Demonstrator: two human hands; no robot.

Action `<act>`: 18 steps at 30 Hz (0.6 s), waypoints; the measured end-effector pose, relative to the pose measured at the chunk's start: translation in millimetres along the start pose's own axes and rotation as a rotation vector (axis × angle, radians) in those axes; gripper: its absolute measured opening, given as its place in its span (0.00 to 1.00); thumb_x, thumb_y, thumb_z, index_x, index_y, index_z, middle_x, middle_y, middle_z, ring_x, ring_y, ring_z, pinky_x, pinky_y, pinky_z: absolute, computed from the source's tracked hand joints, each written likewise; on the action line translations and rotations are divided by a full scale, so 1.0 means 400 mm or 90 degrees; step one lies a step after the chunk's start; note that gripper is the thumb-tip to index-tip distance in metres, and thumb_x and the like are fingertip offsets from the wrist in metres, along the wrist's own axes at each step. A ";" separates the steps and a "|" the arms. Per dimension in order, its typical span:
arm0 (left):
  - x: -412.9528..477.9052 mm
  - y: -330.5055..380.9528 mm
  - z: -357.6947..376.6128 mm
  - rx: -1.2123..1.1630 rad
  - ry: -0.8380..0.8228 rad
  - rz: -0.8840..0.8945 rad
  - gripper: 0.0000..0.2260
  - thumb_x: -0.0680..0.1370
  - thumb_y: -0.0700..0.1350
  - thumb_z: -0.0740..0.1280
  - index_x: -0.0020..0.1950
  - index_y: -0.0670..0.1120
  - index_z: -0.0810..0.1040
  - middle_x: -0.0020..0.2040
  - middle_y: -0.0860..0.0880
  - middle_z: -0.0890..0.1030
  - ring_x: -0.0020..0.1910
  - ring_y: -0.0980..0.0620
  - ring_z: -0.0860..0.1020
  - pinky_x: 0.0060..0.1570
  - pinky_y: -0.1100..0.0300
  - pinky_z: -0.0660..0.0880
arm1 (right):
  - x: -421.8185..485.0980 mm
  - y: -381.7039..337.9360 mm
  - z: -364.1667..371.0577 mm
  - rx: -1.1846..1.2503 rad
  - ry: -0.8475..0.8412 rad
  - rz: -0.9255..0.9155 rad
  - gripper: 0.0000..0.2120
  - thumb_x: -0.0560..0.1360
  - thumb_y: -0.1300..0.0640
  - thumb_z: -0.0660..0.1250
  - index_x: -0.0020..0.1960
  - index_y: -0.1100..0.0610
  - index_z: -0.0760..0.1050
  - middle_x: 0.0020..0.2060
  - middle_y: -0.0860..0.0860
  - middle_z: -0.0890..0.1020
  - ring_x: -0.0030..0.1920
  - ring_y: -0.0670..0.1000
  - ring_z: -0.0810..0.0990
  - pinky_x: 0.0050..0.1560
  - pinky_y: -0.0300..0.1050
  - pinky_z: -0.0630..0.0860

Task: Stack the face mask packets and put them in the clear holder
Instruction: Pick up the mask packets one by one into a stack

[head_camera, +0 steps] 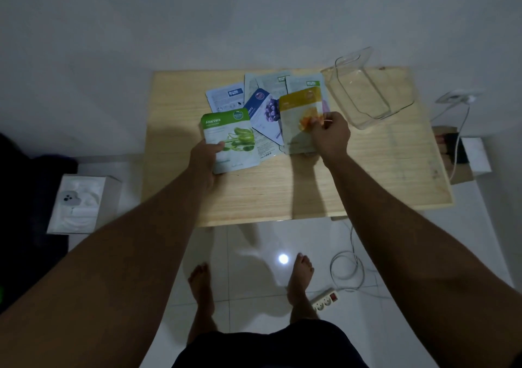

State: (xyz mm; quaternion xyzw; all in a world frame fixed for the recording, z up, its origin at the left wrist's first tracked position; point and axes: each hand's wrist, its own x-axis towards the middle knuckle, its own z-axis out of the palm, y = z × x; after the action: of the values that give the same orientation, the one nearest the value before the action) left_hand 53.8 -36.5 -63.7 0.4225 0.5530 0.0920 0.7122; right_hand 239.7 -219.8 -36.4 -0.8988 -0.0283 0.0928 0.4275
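Observation:
Several face mask packets lie spread on a small wooden table (pixel 282 192). My left hand (pixel 204 158) grips the green Aloe Vera packet (pixel 231 139) by its lower left edge. My right hand (pixel 330 134) pinches the yellow packet (pixel 296 119) at its right side. A blue blueberry packet (pixel 264 113) lies between them, partly covered. Several pale packets (pixel 271 81) lie face down behind, one of them at the far left (pixel 226 96). The clear holder (pixel 367 96) stands empty at the table's back right, just right of my right hand.
A white box (pixel 79 204) sits on the floor to the left. On the floor at the right are a power strip (pixel 324 301), a white cable (pixel 350 266) and a cardboard box (pixel 457 153) beside the table. My bare feet stand on white tiles below the table's front edge.

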 end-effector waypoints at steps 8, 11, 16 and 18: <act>-0.016 0.019 0.024 -0.101 -0.046 -0.021 0.24 0.82 0.58 0.63 0.72 0.43 0.77 0.65 0.39 0.83 0.61 0.37 0.83 0.63 0.37 0.78 | -0.096 -0.082 0.109 0.154 -0.149 -0.032 0.06 0.72 0.52 0.73 0.45 0.55 0.81 0.40 0.52 0.85 0.42 0.52 0.84 0.46 0.47 0.81; -0.013 0.015 0.017 -0.065 -0.048 -0.002 0.26 0.76 0.60 0.70 0.66 0.43 0.80 0.64 0.40 0.84 0.59 0.38 0.84 0.60 0.37 0.80 | -0.142 -0.082 0.144 0.036 -0.156 -0.092 0.11 0.73 0.50 0.71 0.48 0.57 0.84 0.40 0.52 0.86 0.44 0.52 0.85 0.44 0.39 0.74; -0.012 -0.002 -0.009 -0.009 -0.052 0.041 0.18 0.81 0.44 0.69 0.71 0.43 0.77 0.65 0.42 0.83 0.60 0.40 0.82 0.48 0.47 0.83 | -0.158 -0.093 0.151 -0.042 -0.181 -0.136 0.19 0.77 0.47 0.66 0.62 0.58 0.80 0.54 0.54 0.85 0.54 0.53 0.83 0.58 0.46 0.76; 0.000 -0.007 -0.029 -0.021 -0.034 0.026 0.18 0.81 0.44 0.69 0.71 0.44 0.77 0.66 0.42 0.82 0.63 0.39 0.81 0.54 0.42 0.82 | -0.121 -0.092 0.151 -0.083 -0.154 -0.154 0.17 0.78 0.51 0.66 0.62 0.61 0.78 0.55 0.56 0.83 0.55 0.55 0.81 0.57 0.46 0.75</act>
State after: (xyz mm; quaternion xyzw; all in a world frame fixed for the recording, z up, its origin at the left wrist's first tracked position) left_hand 42.8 -32.6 -66.2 0.4240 0.5236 0.1047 0.7315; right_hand 181.8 -156.5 -38.3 -0.8970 -0.1933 0.1463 0.3697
